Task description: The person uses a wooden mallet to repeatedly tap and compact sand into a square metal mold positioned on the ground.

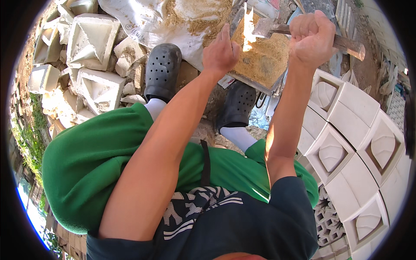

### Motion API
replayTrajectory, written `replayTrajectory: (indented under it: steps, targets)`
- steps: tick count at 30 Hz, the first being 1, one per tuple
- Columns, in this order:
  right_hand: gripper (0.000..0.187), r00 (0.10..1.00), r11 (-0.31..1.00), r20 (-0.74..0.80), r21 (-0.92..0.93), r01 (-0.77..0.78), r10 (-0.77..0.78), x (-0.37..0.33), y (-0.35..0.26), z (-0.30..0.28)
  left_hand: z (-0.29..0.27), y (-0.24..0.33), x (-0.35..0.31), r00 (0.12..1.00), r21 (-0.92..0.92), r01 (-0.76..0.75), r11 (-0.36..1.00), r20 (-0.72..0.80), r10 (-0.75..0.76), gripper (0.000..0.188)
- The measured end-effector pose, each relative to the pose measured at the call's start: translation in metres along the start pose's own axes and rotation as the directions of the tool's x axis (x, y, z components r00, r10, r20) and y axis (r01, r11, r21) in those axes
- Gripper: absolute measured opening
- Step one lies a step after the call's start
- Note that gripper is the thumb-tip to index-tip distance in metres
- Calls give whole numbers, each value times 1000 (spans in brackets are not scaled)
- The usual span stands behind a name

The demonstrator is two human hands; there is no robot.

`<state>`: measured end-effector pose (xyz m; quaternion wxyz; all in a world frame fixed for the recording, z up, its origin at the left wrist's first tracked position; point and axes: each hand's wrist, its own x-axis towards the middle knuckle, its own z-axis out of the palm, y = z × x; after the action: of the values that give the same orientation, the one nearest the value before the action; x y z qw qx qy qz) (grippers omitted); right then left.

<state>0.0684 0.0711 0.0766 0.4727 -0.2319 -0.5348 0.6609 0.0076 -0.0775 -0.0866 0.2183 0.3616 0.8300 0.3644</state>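
Sand (260, 56) fills the tray (253, 84) at top centre; right hand (312, 37) fingers clench a trowel handle (346, 44), left hand (221, 52) rests flat, levelling apparently unfinished.

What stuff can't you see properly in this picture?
Head view:
- The hammer's head end is washed out by sun glare.
- The sand-filled mould's near edge is hidden behind the left hand and right forearm.
- The wooden handle's middle is covered by the right hand.
- The ground under the person is hidden by green trousers.
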Motion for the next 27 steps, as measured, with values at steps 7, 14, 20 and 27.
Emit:
replayTrajectory:
  steps: [7, 14, 20, 27]
  targets:
    - [40, 969, 995, -243, -91, 31, -52, 12, 36, 11, -1, 1, -1, 999, -4, 31, 1000, 22, -31, 63]
    - [30, 915, 967, -375, -249, 55, -149, 22, 64, 6, 0, 1, -2, 1000, -6, 14, 1000, 19, -14, 63]
    - [38, 969, 999, -243, 11, 53, -49, 18, 43, -3, -1, -1, 0, 1000, 13, 15, 1000, 16, -15, 64]
    - [39, 999, 999, -15, -38, 35, -36, 8, 40, -10, 3, -2, -1, 1000, 8, -11, 1000, 17, 11, 68]
